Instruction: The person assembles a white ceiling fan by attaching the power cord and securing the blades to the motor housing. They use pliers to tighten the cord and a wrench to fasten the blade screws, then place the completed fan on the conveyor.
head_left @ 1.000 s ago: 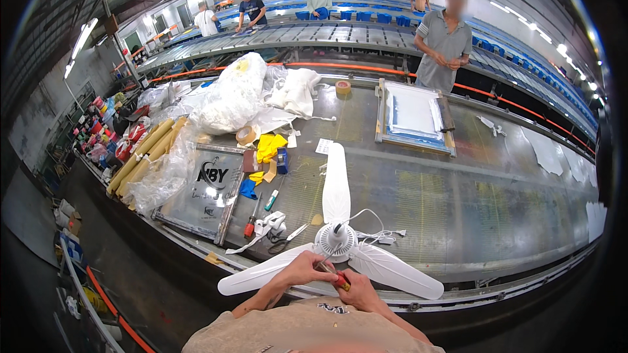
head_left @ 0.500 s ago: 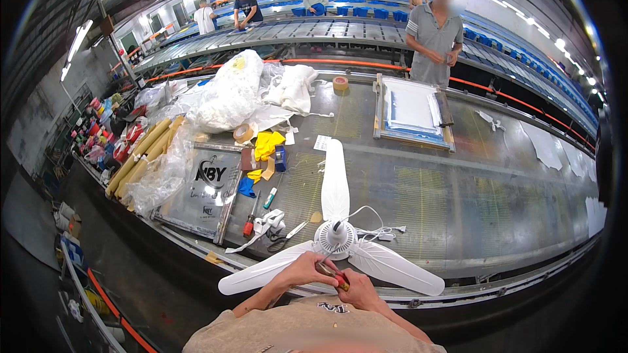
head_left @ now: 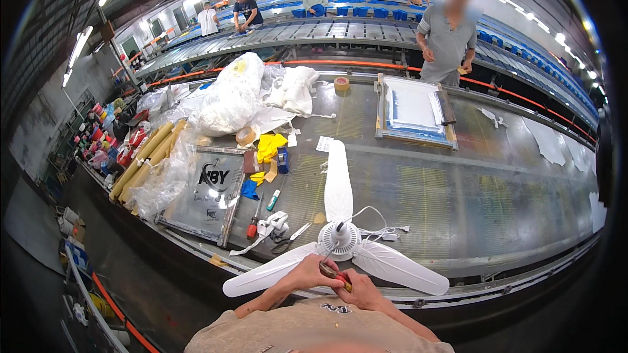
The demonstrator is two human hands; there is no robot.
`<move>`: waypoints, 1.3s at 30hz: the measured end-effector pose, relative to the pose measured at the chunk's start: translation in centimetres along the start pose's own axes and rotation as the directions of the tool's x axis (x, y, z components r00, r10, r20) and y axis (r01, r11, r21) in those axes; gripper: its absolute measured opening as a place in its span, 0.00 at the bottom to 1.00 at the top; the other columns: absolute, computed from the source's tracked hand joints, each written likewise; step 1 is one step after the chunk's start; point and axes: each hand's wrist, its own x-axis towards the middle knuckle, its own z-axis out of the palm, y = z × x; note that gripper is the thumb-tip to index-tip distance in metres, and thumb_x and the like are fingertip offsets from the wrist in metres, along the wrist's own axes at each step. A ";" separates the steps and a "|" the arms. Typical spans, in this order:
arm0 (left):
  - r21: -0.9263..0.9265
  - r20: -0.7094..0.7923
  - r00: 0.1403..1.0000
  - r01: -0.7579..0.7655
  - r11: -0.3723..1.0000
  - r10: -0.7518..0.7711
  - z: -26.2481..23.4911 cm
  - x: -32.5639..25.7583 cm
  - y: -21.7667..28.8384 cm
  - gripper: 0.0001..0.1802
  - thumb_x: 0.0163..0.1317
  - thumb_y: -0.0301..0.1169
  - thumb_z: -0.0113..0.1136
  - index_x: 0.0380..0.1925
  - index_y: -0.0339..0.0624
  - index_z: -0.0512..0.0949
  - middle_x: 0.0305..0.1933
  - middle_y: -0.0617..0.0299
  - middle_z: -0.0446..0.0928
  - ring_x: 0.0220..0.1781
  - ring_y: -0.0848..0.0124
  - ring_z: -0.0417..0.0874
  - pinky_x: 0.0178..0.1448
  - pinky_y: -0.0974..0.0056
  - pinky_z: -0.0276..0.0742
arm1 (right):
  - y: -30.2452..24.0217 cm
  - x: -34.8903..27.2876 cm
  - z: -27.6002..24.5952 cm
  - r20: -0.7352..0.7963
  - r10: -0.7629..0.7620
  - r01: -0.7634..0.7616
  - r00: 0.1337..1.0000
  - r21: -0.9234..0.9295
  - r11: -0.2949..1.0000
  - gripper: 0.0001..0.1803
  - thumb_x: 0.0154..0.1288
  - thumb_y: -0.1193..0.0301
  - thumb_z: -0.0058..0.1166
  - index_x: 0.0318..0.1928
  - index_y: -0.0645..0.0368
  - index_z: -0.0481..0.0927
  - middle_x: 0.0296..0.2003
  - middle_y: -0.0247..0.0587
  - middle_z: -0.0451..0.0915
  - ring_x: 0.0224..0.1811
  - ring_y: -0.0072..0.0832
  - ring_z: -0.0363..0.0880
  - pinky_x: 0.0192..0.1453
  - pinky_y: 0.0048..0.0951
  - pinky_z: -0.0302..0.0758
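A white three-bladed fan (head_left: 338, 186) lies on the dark table before me, its hub (head_left: 339, 238) nearest my hands. My right hand (head_left: 364, 289) is closed round what look like pliers (head_left: 343, 280) with red and yellow handles. My left hand (head_left: 310, 274) is closed at the tool's dark metal end, between hub and chest; exactly what its fingers pinch is hidden. A thin grey cord or rod runs from the hub toward these fingers. Left of the hub lie scissors (head_left: 281, 246), a white cloth strip (head_left: 272, 224) and a red-handled screwdriver (head_left: 254, 226).
A printing frame (head_left: 208, 186) lies left, beside cardboard tubes (head_left: 145, 157) and plastic-wrapped white material (head_left: 230, 101). Yellow cloth (head_left: 271, 147) and tape rolls lie nearby. A white cable (head_left: 386, 232) trails right of the hub. Another frame (head_left: 412, 108) stands before a co-worker (head_left: 449, 33).
The co-worker in grey has stepped right and turned, hands now apart with a small yellowish thing in one. My hands keep their grip near the hub; the view has shifted slightly.
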 end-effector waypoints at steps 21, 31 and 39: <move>-0.090 0.043 0.997 0.062 0.994 -0.059 1.2 0.4 -1.7 0.24 0.50 0.40 0.87 0.40 0.35 0.88 0.38 0.58 0.89 0.38 0.76 0.87 0.45 0.71 0.81 | 0.0 -0.8 -1.3 0.119 0.054 -0.044 0.991 -0.080 0.996 0.28 0.66 0.53 0.62 0.54 0.66 0.79 0.43 0.62 0.86 0.47 0.58 0.85 0.53 0.51 0.80; -0.027 0.024 0.998 0.059 0.998 -0.058 2.0 1.3 -2.0 0.27 0.49 0.45 0.87 0.38 0.33 0.88 0.36 0.55 0.89 0.38 0.72 0.87 0.44 0.66 0.80 | 0.1 -0.6 -3.0 0.332 0.126 -0.118 0.935 -0.044 0.992 0.29 0.70 0.54 0.52 0.59 0.68 0.76 0.51 0.65 0.81 0.56 0.58 0.80 0.61 0.49 0.75; -0.074 0.012 0.999 0.036 0.997 -0.036 2.2 1.7 -2.3 0.30 0.49 0.47 0.87 0.39 0.31 0.88 0.36 0.53 0.89 0.36 0.70 0.88 0.44 0.66 0.82 | -0.2 -0.8 -2.2 0.161 0.152 -0.133 0.975 -0.128 0.983 0.26 0.68 0.54 0.55 0.53 0.65 0.79 0.44 0.65 0.84 0.49 0.62 0.83 0.53 0.55 0.78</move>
